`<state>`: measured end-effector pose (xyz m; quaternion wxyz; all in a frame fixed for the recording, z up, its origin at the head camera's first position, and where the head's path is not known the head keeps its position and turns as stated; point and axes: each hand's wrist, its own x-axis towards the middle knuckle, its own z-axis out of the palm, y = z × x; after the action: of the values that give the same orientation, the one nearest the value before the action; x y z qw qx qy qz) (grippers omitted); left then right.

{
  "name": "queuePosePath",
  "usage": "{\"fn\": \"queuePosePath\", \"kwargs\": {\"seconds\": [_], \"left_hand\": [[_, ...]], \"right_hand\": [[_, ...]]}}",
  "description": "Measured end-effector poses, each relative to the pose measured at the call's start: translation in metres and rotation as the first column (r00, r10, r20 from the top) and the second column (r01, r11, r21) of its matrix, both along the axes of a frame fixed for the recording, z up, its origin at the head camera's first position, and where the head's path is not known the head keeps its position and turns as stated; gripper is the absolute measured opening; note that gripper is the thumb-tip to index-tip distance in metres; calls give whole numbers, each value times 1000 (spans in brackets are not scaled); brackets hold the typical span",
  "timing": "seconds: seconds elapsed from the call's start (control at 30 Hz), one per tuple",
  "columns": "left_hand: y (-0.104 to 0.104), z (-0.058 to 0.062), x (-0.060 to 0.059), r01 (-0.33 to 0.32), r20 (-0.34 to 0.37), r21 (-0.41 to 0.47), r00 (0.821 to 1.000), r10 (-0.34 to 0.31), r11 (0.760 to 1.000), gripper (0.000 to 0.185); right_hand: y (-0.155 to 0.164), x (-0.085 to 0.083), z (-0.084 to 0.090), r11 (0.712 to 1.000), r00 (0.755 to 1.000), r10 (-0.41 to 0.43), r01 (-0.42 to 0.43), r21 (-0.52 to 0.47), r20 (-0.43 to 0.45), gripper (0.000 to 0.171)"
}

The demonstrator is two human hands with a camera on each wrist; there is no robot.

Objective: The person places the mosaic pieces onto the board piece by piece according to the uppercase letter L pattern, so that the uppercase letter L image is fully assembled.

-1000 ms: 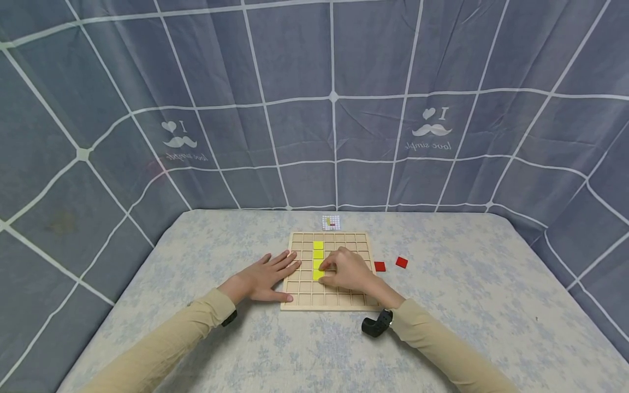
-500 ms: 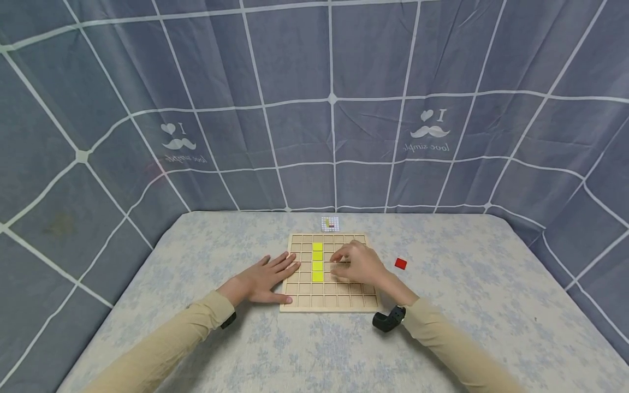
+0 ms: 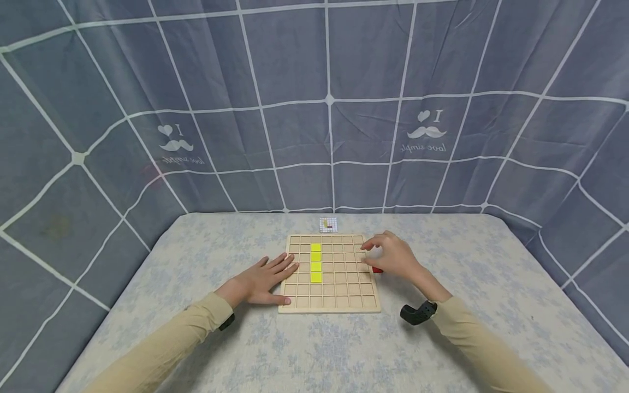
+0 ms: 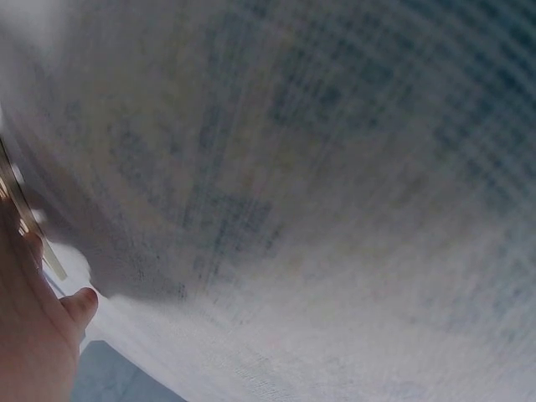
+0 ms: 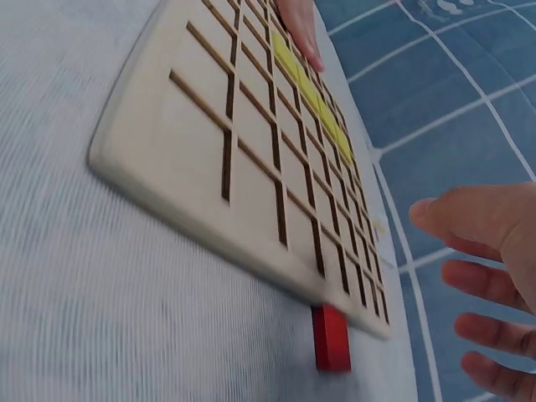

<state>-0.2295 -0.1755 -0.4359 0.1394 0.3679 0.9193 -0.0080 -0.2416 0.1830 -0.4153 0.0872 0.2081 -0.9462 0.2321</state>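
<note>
A wooden grid board [image 3: 344,304] lies on the table, with yellow square tiles [image 3: 316,263] in one column left of its middle. My left hand [image 3: 262,281] rests on the board's left edge, fingers spread. Over the right edge of the board is my right hand [image 3: 395,255], thumb and fingertips apart with nothing seen between them. Below that hand, a red tile [image 3: 377,269] shows partly in the head view. The right wrist view has this red tile [image 5: 332,339] on the cloth beside the board's edge.
A small printed card [image 3: 328,225] with a coloured grid pattern lies just beyond the board. The floral tablecloth [image 3: 314,355] covers the table. Blue-grey curtains [image 3: 295,131] with white lines hang behind and at both sides.
My right hand has left the lowest yellow tile and moved right to the board's right edge. It now hides the farther red tile. My left hand stays in place.
</note>
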Motion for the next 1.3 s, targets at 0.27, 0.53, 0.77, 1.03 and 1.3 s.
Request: {"fn": "queuePosePath", "kwargs": {"seconds": [0.27, 0.53, 0.77, 1.03, 1.3], "left_hand": [[1, 0, 1, -5, -4, 5, 1000, 5, 1000, 86], [0, -1, 1, 4, -24, 29, 1000, -3, 1000, 87], [0, -2, 0, 6, -25, 23, 1000, -6, 1000, 87], [1, -2, 0, -4, -18, 20, 1000, 4, 1000, 87], [1, 0, 1, -2, -12, 20, 1000, 3, 1000, 86]], "right_hand": [[37, 0, -7, 997, 997, -74, 75, 27, -27, 26], [61, 7, -14, 992, 993, -118, 117, 35, 28, 27], [73, 14, -21, 982, 978, -187, 182, 55, 95, 30], [79, 12, -29, 977, 970, -209, 202, 66, 126, 32], [79, 12, -31, 979, 970, -200, 195, 53, 134, 28]]}}
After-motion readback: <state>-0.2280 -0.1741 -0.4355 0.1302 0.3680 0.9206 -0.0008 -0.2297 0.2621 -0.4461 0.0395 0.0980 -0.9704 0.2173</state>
